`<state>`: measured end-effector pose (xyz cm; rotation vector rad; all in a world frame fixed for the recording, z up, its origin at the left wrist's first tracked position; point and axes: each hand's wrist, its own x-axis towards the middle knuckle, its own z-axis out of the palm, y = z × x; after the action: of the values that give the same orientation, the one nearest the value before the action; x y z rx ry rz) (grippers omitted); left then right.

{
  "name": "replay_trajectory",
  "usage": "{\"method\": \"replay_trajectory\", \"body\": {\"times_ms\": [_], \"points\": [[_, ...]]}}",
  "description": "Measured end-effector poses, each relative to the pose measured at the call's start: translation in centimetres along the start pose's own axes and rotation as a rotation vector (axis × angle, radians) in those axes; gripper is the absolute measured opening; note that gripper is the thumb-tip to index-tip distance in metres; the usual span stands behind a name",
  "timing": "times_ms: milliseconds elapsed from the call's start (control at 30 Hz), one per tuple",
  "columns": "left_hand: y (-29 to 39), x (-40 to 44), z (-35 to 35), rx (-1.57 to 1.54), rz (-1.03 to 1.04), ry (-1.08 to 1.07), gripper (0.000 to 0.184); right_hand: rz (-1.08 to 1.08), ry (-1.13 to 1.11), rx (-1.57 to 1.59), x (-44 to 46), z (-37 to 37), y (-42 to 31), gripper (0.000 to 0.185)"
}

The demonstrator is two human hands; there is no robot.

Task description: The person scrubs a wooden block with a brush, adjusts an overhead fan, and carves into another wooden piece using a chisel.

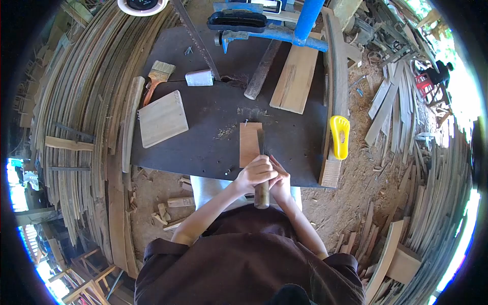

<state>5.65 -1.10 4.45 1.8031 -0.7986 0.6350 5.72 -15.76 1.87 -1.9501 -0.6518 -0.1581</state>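
Reddish block point(249, 145) beyond left hand point(257, 171)

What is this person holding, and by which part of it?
A wooden-handled tool: the left hand and right hand hold it just ahead of its exposed back end.

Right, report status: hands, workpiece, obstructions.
Left hand and right hand on wooden handle. Reddish block on dark tabletop, blade at its right edge. Small nail or screw at block's far edge; wood debris nearby.
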Motion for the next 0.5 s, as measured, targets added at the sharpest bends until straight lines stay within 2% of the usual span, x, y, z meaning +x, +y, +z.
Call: {"method": "replay_trajectory", "body": {"times_ms": [300,367,433,500], "points": [[0.7,-0.9,-0.2,0.006,0.02,-0.038,0.021,-0.031,-0.054,-0.029,0.1,-0.2,0.2,0.031],[-0.1,0.1,-0.2,0.001,0.006,-0.004,0.02,-0.028,-0.027,-0.028,-0.2,0.3,0.2,0.026],[-1.3,0.8,-0.2,0.021,-0.006,0.047,0.019,0.084,0.053,-0.033,-0.6,0.7,0.2,0.02],[-1.4,1.0,-0.2,0.01,-0.006,0.04,0.019,0.101,0.038,-0.072,-0.6,0.5,0.2,0.016]]}}
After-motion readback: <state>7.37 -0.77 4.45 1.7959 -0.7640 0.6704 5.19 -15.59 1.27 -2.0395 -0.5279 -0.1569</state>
